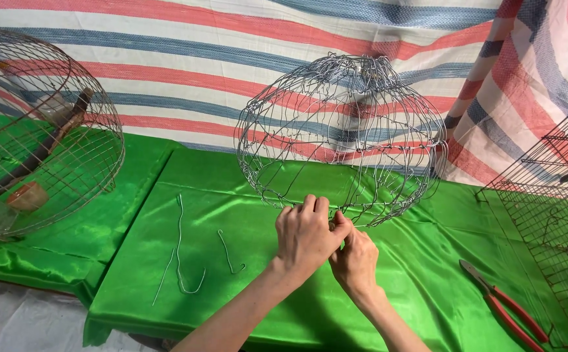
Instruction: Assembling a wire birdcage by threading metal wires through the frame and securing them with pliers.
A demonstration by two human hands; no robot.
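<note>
A striped tarp (186,72) in red, blue and white hangs across the back, and in front of it a counter (245,215) draped in shiny green cloth carries everything. At the centre sits the dome-shaped wire cage (343,133), bare silver wire, resting on the cloth with its rim facing the camera. Both hands are down at that near rim: the left hand (305,234) is curled over, fingers bunched against the lowest wire, and the right hand (356,261) is tucked in just beside it, touching it, fingertips pinching at the same spot on the rim. Each grip is clenched on the cage wire; what lies between the fingers is too small to tell. Left of the cage, loose on the green cloth, lie bent wire pieces (186,251), long thin strands with hooked ends. Far left of the cage, a second round cage (43,130) lies tipped on its side with a dark perch inside. Right of the dome, red-handled pliers (506,306) rest on the cloth, and beyond them a dark wire grid panel (551,215) leans at the edge.
</note>
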